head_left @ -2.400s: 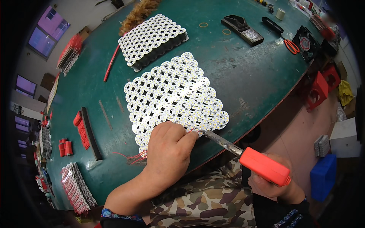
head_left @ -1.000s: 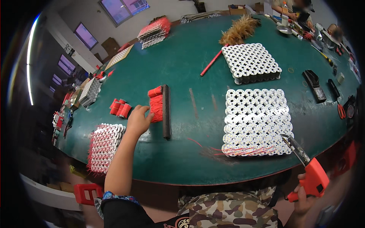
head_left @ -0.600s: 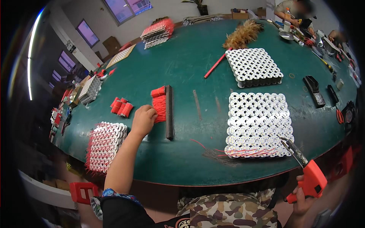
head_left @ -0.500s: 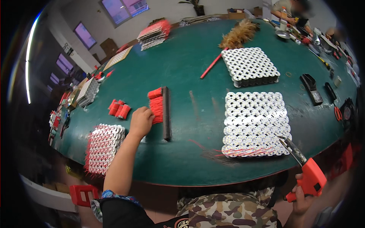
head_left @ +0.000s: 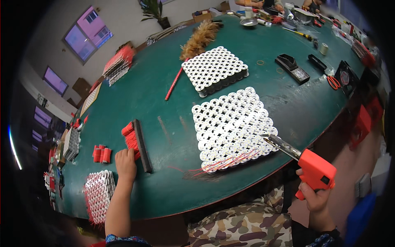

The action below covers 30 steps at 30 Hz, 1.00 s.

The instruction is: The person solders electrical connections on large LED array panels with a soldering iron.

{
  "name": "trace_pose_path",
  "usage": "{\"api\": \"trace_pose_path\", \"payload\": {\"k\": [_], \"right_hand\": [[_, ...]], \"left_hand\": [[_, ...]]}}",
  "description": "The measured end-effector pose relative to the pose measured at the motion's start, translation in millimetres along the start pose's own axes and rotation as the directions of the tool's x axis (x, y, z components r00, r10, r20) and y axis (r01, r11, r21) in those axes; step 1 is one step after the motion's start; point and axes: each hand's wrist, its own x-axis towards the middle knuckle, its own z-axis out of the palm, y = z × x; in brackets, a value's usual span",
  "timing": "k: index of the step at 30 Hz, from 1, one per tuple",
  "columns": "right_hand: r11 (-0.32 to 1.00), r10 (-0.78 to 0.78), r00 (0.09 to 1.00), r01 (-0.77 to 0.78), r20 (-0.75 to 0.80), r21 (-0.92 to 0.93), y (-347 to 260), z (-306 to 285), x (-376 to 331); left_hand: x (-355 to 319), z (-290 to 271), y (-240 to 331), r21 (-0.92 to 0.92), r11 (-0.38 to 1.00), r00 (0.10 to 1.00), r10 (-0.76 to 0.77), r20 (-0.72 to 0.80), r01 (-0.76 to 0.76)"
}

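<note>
Curled fingers of my left hand (head_left: 126, 165) are at the near end of a bunch of short red wires (head_left: 131, 140), which lies against a long dark bar (head_left: 142, 149). The fingertips are hidden, so I cannot make out what they pinch. My right hand (head_left: 313, 201) grips a red soldering gun (head_left: 317, 168). Its metal tip is at the right edge of a square sheet of joined round white discs (head_left: 232, 123). Several loose thin red wires (head_left: 230, 161) lie across the near edge of that sheet, some reaching onto the green table (head_left: 164, 189).
Another disc stack (head_left: 216, 68) stands behind, beside a feather duster (head_left: 200, 39). At left are red wire bundles (head_left: 101, 154) and a disc stack with red wires (head_left: 98, 193). A black tray (head_left: 293, 68) and orange-handled scissors (head_left: 333, 82) lie right. Other people's hands (head_left: 255, 4) show at the far side.
The view has swung right and tilted, so the table's contents sit further left in the picture. My left hand stays beside the red wires; my right still holds the soldering gun by the sheet.
</note>
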Motion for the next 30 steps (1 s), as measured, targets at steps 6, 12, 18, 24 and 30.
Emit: {"api": "trace_pose_path", "payload": {"k": [6,12,18,24,30], "right_hand": [[0.999,-0.049,0.998,0.050,0.040,-0.004,5.5,-10.6,-2.0],[0.999,-0.031,0.996,0.030,0.078,0.017,11.9,-16.6,-4.0],[0.998,-0.055,0.998,0.055,-0.026,-0.016,23.7,-15.5,-8.2],[1.000,-0.009,1.000,0.009,-0.021,0.018,23.8,-17.0,-7.4],[0.999,-0.048,0.999,0.048,-0.008,-0.004,29.5,-22.1,-10.4]], "left_hand": [[-5.6,11.5,-8.9,-0.055,0.998,1.000,-0.005,-0.003,0.004],[-6.3,8.9,-4.5,-0.118,0.977,0.982,-0.171,0.081,0.180],[-0.7,-2.9,-10.6,0.079,0.997,0.999,0.010,0.047,-0.014],[6.3,-13.2,-12.7,0.002,0.999,0.997,0.051,0.059,-0.051],[18.7,-36.9,15.0,-0.125,0.992,0.996,0.012,-0.094,-0.024]]}}
